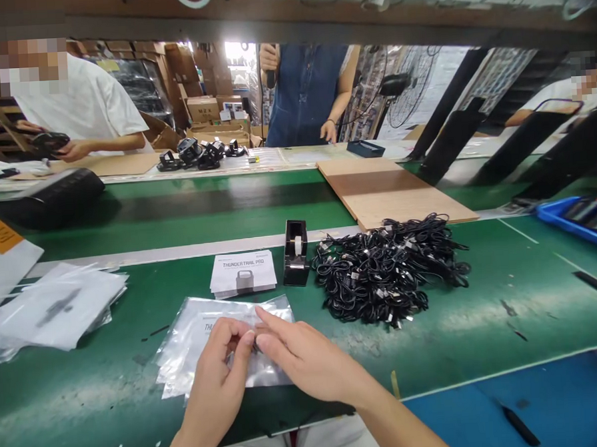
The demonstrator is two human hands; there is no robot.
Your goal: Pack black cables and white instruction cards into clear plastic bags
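Both my hands meet over a loose stack of clear plastic bags (pixel 178 356), whose top one shows a printed white leaflet inside. My left hand (pixel 223 361) is closed, thumb and forefinger pinched at the bag; a small dark bit shows at the fingertips, too hidden to name. My right hand (pixel 305 356) lies over the bag with its forefinger stretched out and thumb apart, the thumb close to the left fingertips. Just beyond stand a stack of THUNDER TRAIL PRO booklets (pixel 244 273) and a black tape dispenser (pixel 295 253). To the right lies a heap of black cables (pixel 391 269).
Filled bags (pixel 57 306) lie at the left. A wooden board (pixel 391 188) and a black speaker-like case (pixel 51 196) rest on the green belt (pixel 202 202). A blue tray (pixel 578 219) stands at right. People work across the line; a beam (pixel 288 24) runs overhead.
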